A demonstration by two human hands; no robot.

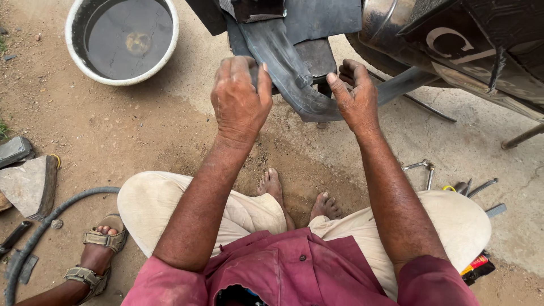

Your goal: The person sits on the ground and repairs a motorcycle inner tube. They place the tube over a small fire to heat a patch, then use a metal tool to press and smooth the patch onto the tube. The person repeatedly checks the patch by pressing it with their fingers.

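Note:
A black rubber inner tube (294,73) curves across the upper middle, from a dark mudguard above down and out to the right. My left hand (241,96) is closed on its left part, fingers wrapped over the top. My right hand (356,96) grips the tube just to the right, thumb and curled fingers pinching it. I squat on sandy ground, with my bare feet (297,198) below the tube.
A white-rimmed basin of water (122,39) stands at the upper left. A vehicle's dark wheel and body (470,51) fill the upper right. Metal tools (447,181) lie at right. Another person's sandalled foot (96,255), a hose (39,232) and a flat stone (25,181) are at left.

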